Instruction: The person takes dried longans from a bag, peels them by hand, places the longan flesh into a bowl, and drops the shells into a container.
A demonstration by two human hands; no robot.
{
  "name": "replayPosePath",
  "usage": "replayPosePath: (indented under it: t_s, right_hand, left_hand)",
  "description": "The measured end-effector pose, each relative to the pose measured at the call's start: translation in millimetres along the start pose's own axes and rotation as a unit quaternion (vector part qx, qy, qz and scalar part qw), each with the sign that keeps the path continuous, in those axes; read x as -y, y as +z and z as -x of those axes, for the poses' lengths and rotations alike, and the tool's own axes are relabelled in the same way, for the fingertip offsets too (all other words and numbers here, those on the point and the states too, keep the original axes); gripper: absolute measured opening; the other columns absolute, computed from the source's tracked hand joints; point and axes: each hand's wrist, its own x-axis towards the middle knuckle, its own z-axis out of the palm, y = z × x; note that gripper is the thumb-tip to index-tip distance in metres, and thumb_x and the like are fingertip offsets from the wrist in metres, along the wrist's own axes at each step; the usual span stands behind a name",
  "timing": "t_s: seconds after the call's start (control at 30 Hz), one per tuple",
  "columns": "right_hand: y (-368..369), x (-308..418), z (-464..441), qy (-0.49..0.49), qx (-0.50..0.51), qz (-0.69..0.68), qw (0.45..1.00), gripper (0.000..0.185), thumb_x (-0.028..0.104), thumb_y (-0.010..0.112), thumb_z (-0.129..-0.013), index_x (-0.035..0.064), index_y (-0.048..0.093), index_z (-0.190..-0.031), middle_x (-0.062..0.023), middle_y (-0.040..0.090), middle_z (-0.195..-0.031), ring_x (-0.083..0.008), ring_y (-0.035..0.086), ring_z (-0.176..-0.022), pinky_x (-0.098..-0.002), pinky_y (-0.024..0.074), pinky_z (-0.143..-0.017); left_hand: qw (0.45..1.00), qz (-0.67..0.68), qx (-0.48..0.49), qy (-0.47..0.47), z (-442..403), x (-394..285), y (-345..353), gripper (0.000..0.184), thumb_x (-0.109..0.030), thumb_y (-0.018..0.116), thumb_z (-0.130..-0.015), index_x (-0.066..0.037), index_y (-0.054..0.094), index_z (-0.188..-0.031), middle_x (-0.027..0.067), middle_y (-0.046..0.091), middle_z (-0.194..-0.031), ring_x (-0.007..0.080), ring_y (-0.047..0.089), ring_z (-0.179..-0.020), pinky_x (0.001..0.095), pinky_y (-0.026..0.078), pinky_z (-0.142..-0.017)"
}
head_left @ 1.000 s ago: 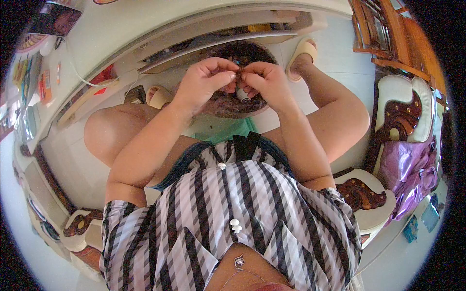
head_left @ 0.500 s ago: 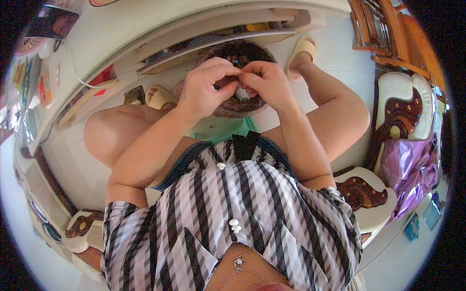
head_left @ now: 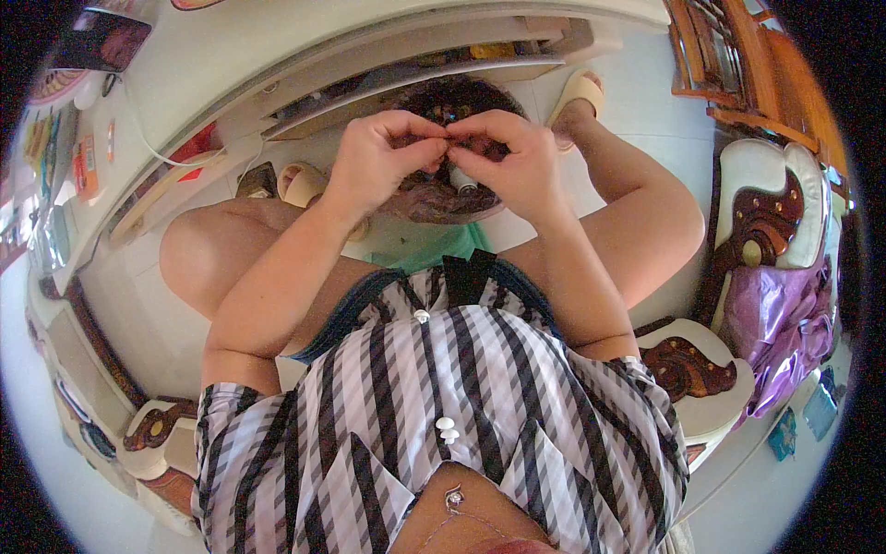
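My left hand [head_left: 381,159] and my right hand [head_left: 517,159] meet fingertip to fingertip above a round, dark brownish container [head_left: 420,205]. Each has thumb and forefinger pinched, and whatever sits between the tips is too small to make out. Below my right fingers, a small white cylindrical object [head_left: 464,179] shows against the container's dark inside. Other contents there are mostly hidden by my hands. A green object [head_left: 425,244] lies just on the near side of the container, between my legs.
A long pale table [head_left: 323,42] curves across the far side, with a shelf [head_left: 397,78] beneath it. To the right stands a carved chair [head_left: 761,203] with purple shiny fabric [head_left: 780,319] over it. A wooden cabinet [head_left: 784,83] is behind. My slippered feet flank the container.
My right hand has turned and shifted slightly right, its fingers straighter. My left hand has moved a little left. The white cylinder, earlier close under my right fingers, shows more clearly now.
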Motion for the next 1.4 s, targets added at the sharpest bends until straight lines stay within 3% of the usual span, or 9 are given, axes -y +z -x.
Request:
replayPosePath:
  t_s: [0.27,0.47,0.57,0.77,0.97,1.07,1.17,1.37,1.4]
  right_hand:
    - [-2.8,-3.8,-3.8,-0.156,0.023,0.137,0.978,0.011,0.003,0.063,-0.065,0.0011,0.06,-0.075,-0.0099,0.06,-0.079,-0.0164,0.059,-0.067,-0.0262,0.0462,-0.058]
    - [6.1,-1.2,1.0,-0.028,-0.006,0.069,0.997,0.01,0.004,0.061,-0.065,0.0015,0.06,-0.075,-0.0079,0.06,-0.071,-0.0158,0.058,-0.063,-0.024,0.045,-0.057]
    - [14.9,-12.8,5.7,0.101,-0.021,-0.081,0.991,0.011,0.009,0.06,-0.066,0.0016,0.06,-0.075,-0.007,0.059,-0.065,-0.0152,0.055,-0.056,-0.0276,0.0447,-0.052]
    - [16.2,-16.7,2.9,0.272,0.012,-0.388,0.88,0.008,0.005,0.058,-0.073,0.0029,0.055,-0.08,-0.0048,0.057,-0.068,-0.0088,0.048,-0.052,-0.0193,0.037,-0.045]
    - [13.7,-18.4,-0.3,0.32,-0.003,-0.507,0.8,0.005,0.009,0.059,-0.075,0.0061,0.055,-0.077,-0.0041,0.059,-0.069,-0.0096,0.051,-0.054,-0.0196,0.04,-0.045]
    - [11.4,-19.4,0.0,0.323,0.003,-0.519,0.792,0.004,0.009,0.058,-0.076,0.0066,0.056,-0.078,-0.0038,0.059,-0.07,-0.0089,0.051,-0.054,-0.0193,0.0393,-0.044]
    - [14.0,-18.9,0.8,0.327,0.03,-0.527,0.784,0.004,0.009,0.058,-0.077,0.007,0.056,-0.079,-0.0033,0.059,-0.07,-0.0085,0.05,-0.054,-0.0189,0.0389,-0.044]
    - [17.8,-20.5,1.7,0.319,0.038,-0.544,0.775,0.005,0.012,0.056,-0.078,0.0073,0.056,-0.08,-0.0027,0.057,-0.07,-0.0088,0.049,-0.054,-0.0192,0.0383,-0.044]
    - [17.4,-21.1,0.9,0.325,0.017,-0.551,0.769,0.006,0.012,0.056,-0.078,0.0073,0.056,-0.08,-0.0027,0.057,-0.07,-0.0088,0.049,-0.055,-0.0196,0.0382,-0.045]
  left_hand:
    - [1.0,0.014,0.012,-0.014,-0.2,6.7,-0.5,0.013,-0.004,0.064,-0.072,0.0,0.063,-0.084,0.004,0.062,-0.072,0.0078,0.055,-0.063,0.0205,0.045,-0.059]
    - [0.999,0.006,-0.03,0.028,-0.6,16.7,4.6,0.011,-0.002,0.064,-0.068,0.0,0.061,-0.079,0.0025,0.061,-0.074,0.0074,0.054,-0.066,0.0212,0.045,-0.062]
    - [0.998,0.0,-0.045,0.052,0.4,16.6,7.8,0.009,-0.002,0.064,-0.067,-0.001,0.06,-0.076,0.0014,0.06,-0.074,0.0074,0.054,-0.067,0.0213,0.045,-0.063]
    - [0.994,0.044,-0.048,0.089,0.1,17.2,5.8,0.01,-0.002,0.062,-0.069,0.0,0.059,-0.078,0.0028,0.06,-0.076,0.0089,0.055,-0.069,0.0217,0.045,-0.063]
    - [0.959,0.273,0.002,-0.077,-3.7,11.9,0.3,0.015,-0.001,0.062,-0.072,0.001,0.057,-0.086,0.0062,0.06,-0.081,0.0137,0.058,-0.074,0.0237,0.048,-0.067]
    - [0.969,0.243,0.026,-0.041,0.1,2.9,3.4,0.017,-0.002,0.063,-0.073,0.0,0.056,-0.088,0.0046,0.059,-0.081,0.0114,0.057,-0.074,0.0224,0.047,-0.067]
    - [0.993,0.092,0.001,0.072,0.2,9.5,6.5,0.017,-0.001,0.062,-0.073,-0.001,0.055,-0.089,0.0031,0.058,-0.079,0.0092,0.056,-0.072,0.021,0.046,-0.066]
    - [0.999,-0.007,-0.03,0.043,1.9,1.5,5.7,0.011,0.0,0.06,-0.072,-0.001,0.056,-0.082,0.0029,0.058,-0.078,0.0093,0.056,-0.069,0.0219,0.047,-0.064]
    - [0.997,0.069,-0.014,0.025,0.1,5.4,3.4,0.011,-0.001,0.059,-0.074,-0.001,0.056,-0.084,0.0043,0.059,-0.08,0.0109,0.057,-0.07,0.0239,0.048,-0.066]
